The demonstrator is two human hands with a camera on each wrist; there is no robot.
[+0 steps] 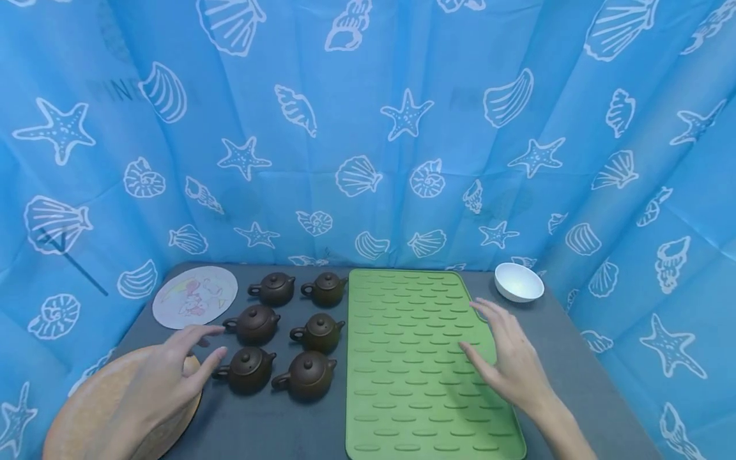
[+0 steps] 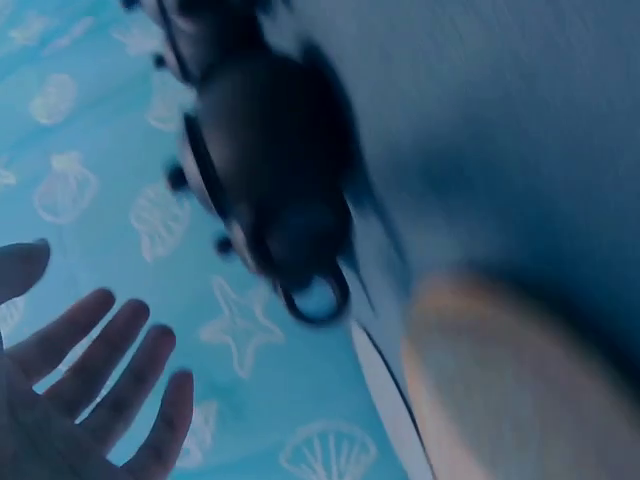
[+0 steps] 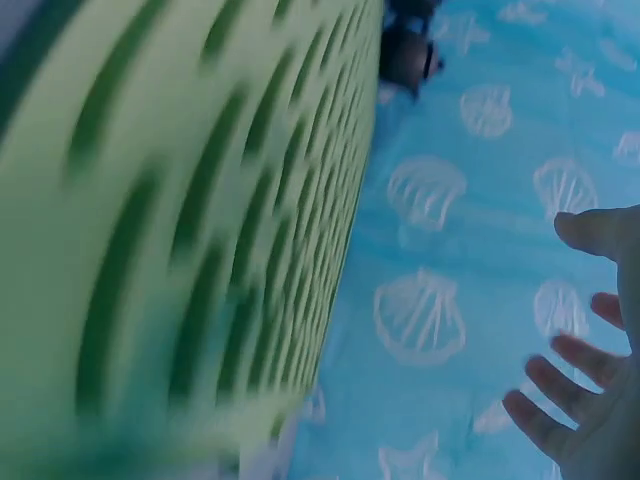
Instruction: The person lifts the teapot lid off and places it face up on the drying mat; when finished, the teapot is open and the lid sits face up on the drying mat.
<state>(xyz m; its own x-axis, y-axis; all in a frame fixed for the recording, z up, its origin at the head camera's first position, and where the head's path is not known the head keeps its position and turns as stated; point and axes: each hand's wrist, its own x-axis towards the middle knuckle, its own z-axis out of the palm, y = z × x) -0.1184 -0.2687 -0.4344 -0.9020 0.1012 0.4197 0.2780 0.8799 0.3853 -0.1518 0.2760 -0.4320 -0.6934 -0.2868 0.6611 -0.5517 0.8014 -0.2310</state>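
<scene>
My left hand point(image 1: 172, 370) hovers over the round wooden board point(image 1: 86, 399), its fingers apart and nothing held. Just right of its fingertips stand the nearest brown teapots, a middle one point(image 1: 253, 324) and a front one point(image 1: 247, 370); several such teapots form two columns. In the left wrist view a blurred teapot point(image 2: 275, 150) shows its ring handle beyond the spread fingers. My right hand point(image 1: 508, 358) hangs above the right edge of the green ribbed mat point(image 1: 414, 383), thumb and fingers spread, holding nothing. The right wrist view shows the same mat point(image 3: 200, 250) beside the hand point(image 3: 600, 400).
A white bowl point(image 1: 519, 283) stands at the back right of the grey table point(image 1: 253, 434). At the back left lies a pale round plate point(image 1: 195, 297) with a cartoon print. A blue curtain point(image 1: 368, 140) with white shells and starfish encloses the table's back and sides.
</scene>
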